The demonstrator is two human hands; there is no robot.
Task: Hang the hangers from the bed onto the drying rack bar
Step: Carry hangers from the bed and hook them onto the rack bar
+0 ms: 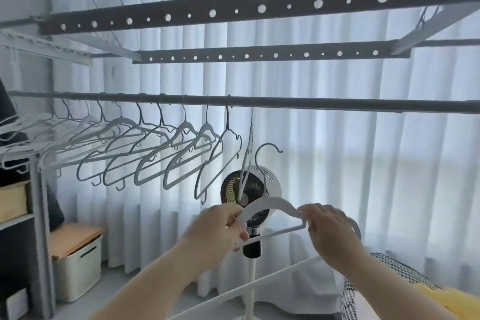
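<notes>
Nearest, low under the bar [337, 105]: left hand [215, 228], fingers and thumb curled, pinching the left shoulder of the hanger [272, 202]. Held below the bar, in front of the fan [250, 189], hook upward and free, not yet over the bar. Then right hand [330, 231], fingers bent over the right shoulder, gripping from above.

Higher, on the left half of the bar: hung hangers [155, 153], in a close row, slanted. Right of them, bare bar.

Judged light and stiff: thin frame, thin wire hook, no sag between the two hands. Probably a little smooth, so best pinched firmly at a shoulder or at the neck under the hook. Likely enough one hand at the neck to lift the hook over the bar, just right of the last hung one.
</notes>
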